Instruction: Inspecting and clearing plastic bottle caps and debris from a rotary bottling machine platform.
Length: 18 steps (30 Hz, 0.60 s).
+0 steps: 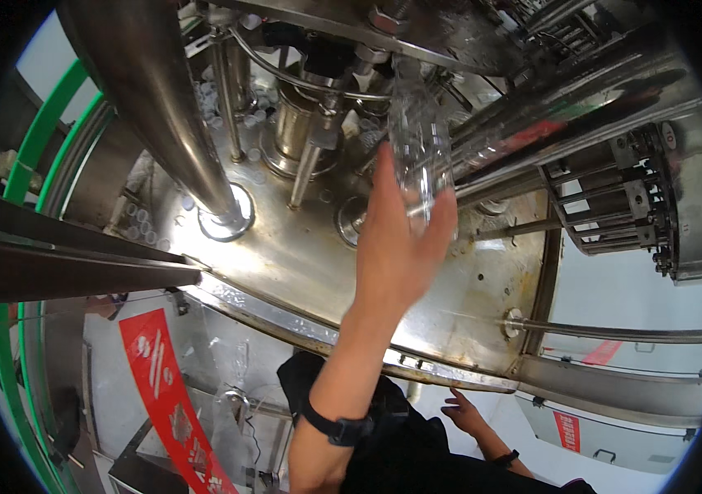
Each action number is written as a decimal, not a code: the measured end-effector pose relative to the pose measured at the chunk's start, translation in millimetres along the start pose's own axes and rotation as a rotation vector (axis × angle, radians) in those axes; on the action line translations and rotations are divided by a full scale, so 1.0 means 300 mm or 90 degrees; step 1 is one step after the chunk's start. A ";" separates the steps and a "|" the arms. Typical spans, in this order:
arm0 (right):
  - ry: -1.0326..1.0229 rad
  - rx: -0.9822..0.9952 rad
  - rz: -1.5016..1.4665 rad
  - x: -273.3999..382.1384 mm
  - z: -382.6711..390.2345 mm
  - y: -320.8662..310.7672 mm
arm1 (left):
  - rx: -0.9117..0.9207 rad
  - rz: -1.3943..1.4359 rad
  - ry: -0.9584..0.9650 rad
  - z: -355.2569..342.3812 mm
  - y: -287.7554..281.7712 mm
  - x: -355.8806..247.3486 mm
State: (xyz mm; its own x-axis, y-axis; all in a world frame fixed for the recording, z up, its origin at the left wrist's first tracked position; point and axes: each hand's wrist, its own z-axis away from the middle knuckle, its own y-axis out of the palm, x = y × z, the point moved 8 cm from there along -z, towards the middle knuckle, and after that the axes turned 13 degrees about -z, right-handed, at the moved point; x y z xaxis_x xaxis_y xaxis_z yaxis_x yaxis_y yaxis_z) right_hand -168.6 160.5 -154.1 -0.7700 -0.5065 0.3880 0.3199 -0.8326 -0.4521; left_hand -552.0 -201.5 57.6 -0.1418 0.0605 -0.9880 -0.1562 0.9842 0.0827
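My left hand (407, 239) reaches up over the round steel machine deck (285, 247), a dark band on its wrist. Its fingers and thumb are round the lower part of a clear plastic bottle (421, 132). The bottle's upper end lies just under a steel plate (450, 41) and is hard to make out against the metal. Low on the right, past the deck's rim, is my right hand (468, 416), fingers spread, holding nothing. A dark band circles that wrist too.
A thick steel column (161, 107) rises at left, and shiny steel bars (581, 107) slant across the right. Small translucent caps (141, 222) lie on the deck's left side. A slatted metal wheel part (614, 198) stands at right. A red strip (174, 395) hangs below left.
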 end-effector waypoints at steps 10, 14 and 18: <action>-0.030 -0.008 -0.045 -0.002 -0.023 0.015 | 0.079 -0.240 -0.033 0.287 -0.193 0.122; -0.007 -0.002 -0.029 0.058 -0.021 0.031 | 0.153 -0.242 -0.206 0.501 -0.284 0.332; -0.083 -0.007 0.006 0.018 -0.076 0.055 | 0.156 -0.024 -0.442 0.728 -0.356 0.492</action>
State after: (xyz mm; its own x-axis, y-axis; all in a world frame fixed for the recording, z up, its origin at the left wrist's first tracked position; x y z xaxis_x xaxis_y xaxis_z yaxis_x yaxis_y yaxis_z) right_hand -180.0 149.2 -177.7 -0.6883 -0.5395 0.4849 0.3204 -0.8258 -0.4641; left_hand -342.7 -261.5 -125.6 0.5239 0.0366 -0.8510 0.0852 0.9918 0.0951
